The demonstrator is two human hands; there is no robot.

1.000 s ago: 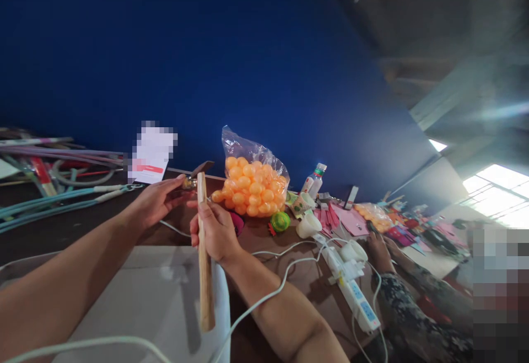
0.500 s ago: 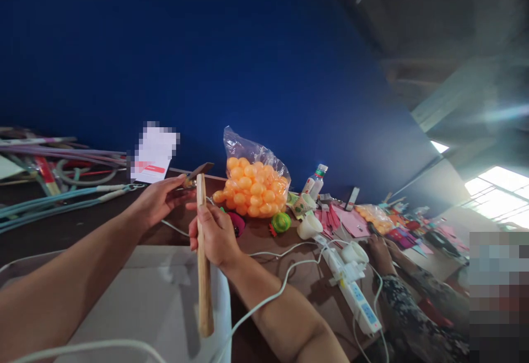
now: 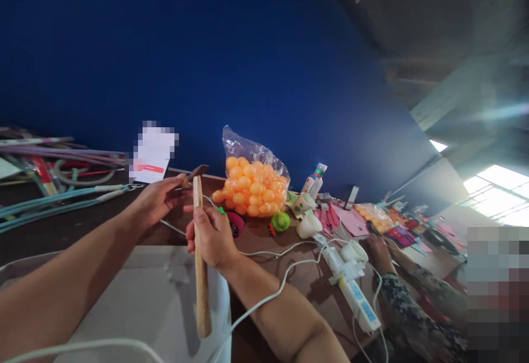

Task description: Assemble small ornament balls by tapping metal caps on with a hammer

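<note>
My right hand is closed round a long wooden stick, held nearly upright over a white sheet. My left hand pinches a small dark metal tool right beside the stick's top end. Just behind both hands stands a clear plastic bag of orange balls.
A dark table carries bundled rods and cords at the left. White cables, a power strip, white cups, a bottle and coloured papers lie to the right. Another person's hand rests there.
My right hand and the stick have shifted slightly left and down. The left hand keeps its pinch on the tool.
</note>
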